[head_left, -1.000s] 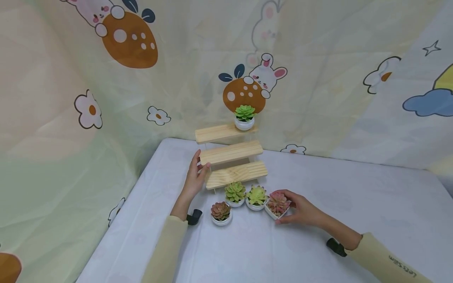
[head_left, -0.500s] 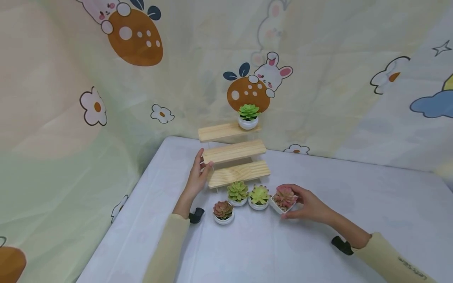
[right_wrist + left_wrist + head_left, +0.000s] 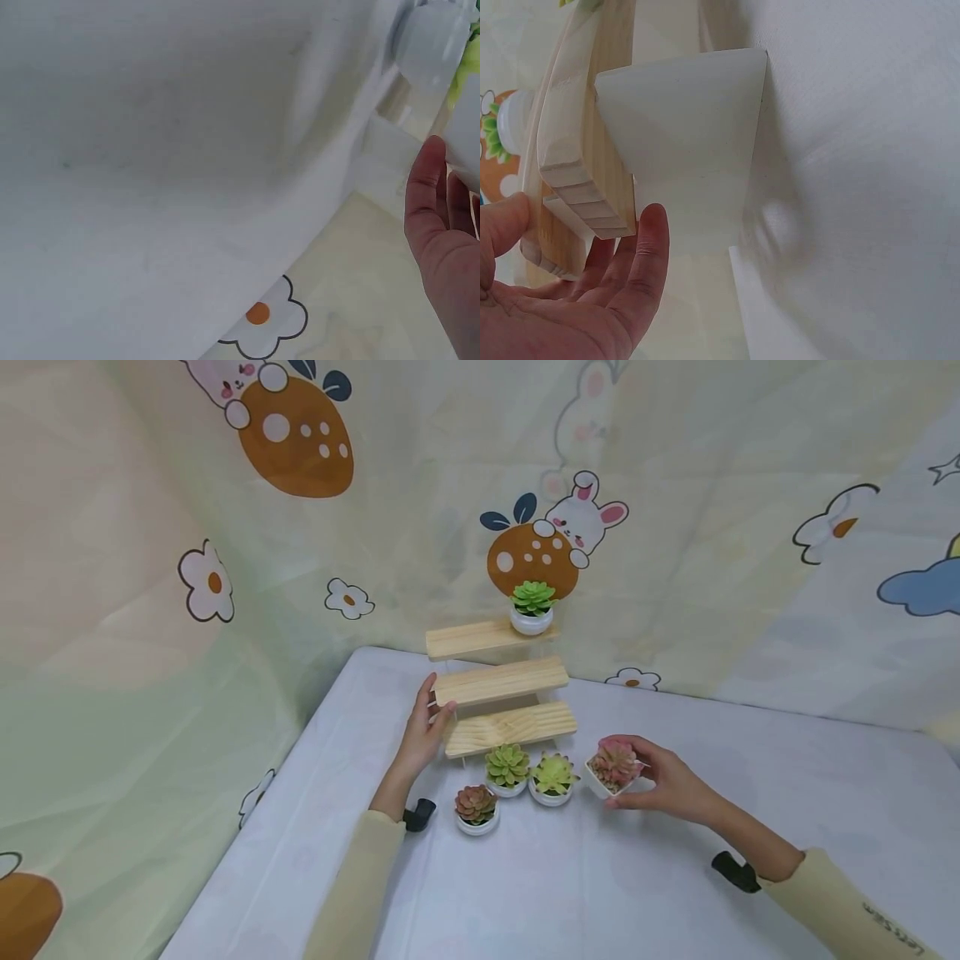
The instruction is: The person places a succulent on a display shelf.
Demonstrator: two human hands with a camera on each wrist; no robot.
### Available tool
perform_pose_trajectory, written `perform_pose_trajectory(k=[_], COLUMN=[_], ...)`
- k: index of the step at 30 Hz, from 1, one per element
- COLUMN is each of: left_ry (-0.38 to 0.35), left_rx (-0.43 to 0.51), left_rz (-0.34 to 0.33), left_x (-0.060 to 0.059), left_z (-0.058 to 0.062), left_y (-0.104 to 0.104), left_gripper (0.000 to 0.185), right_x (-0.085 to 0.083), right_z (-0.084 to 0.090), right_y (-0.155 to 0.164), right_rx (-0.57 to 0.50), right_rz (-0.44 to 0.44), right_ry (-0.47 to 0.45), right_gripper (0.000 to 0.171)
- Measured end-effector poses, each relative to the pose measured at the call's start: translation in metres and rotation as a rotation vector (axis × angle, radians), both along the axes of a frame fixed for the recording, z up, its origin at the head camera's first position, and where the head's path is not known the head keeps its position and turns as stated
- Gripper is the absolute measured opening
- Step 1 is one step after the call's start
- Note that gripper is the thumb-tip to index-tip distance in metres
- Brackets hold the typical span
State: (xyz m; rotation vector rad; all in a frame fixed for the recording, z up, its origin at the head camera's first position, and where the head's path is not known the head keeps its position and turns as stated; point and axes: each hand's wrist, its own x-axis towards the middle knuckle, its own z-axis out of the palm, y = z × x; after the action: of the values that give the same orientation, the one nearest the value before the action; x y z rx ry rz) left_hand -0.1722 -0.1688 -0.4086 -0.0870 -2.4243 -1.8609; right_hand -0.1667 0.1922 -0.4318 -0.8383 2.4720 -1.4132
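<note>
A three-tier wooden plant stand (image 3: 501, 682) stands at the table's far side. At its left end my left hand (image 3: 422, 737) grips the middle shelf, thumb on one side and fingers (image 3: 646, 259) curled round the other. My right hand (image 3: 672, 783) pinches a pink succulent (image 3: 617, 763) in a square white pot, tilted and held off the table, right of the stand. In the right wrist view only part of that white pot (image 3: 465, 135) shows above the fingers. A green succulent in a round white pot (image 3: 532, 622) sits on the top shelf's right end.
In front of the stand are a green succulent (image 3: 507, 766), a yellow-green succulent (image 3: 553, 774) and a reddish-brown succulent (image 3: 476, 805), all in round white pots. White cloth (image 3: 525, 893) covers the table. A printed curtain (image 3: 420, 460) hangs close behind.
My right hand has raised the pink succulent off the table and moved it slightly right, away from the yellow-green one. My left hand keeps its grip on the stand. The head view has shifted slightly.
</note>
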Motion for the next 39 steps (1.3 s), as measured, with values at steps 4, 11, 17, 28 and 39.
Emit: perform_pose_trajectory(k=[4,11,17,28,39], left_ry=[0.006,0.003,-0.003,0.011,0.036], left_rx=[0.004,0.010,0.003,0.003,-0.018], left_rz=[0.000,0.001,0.007,0.002,-0.007], left_x=[0.000,0.000,0.000,0.000,0.001], left_z=[0.000,-0.001,-0.001,-0.001,0.000], left_y=[0.000,0.000,0.000,-0.001,-0.001], left_gripper=[0.064,0.064,0.064,0.064,0.063], right_x=[-0.004,-0.008,-0.009,-0.016,-0.022], right_z=[0.005,0.013,0.021,0.029,0.045], right_y=[-0.003,-0.008,-0.013,-0.022,-0.049], right_rx=[-0.012,-0.026,-0.025,-0.072,-0.105], right_rz=[0.008,0.027,0.019,0.033,0.016], right_ry=[0.020,0.015,0.006,0.080,0.059], right_gripper=[0.074,0.074,0.074,0.072,0.072])
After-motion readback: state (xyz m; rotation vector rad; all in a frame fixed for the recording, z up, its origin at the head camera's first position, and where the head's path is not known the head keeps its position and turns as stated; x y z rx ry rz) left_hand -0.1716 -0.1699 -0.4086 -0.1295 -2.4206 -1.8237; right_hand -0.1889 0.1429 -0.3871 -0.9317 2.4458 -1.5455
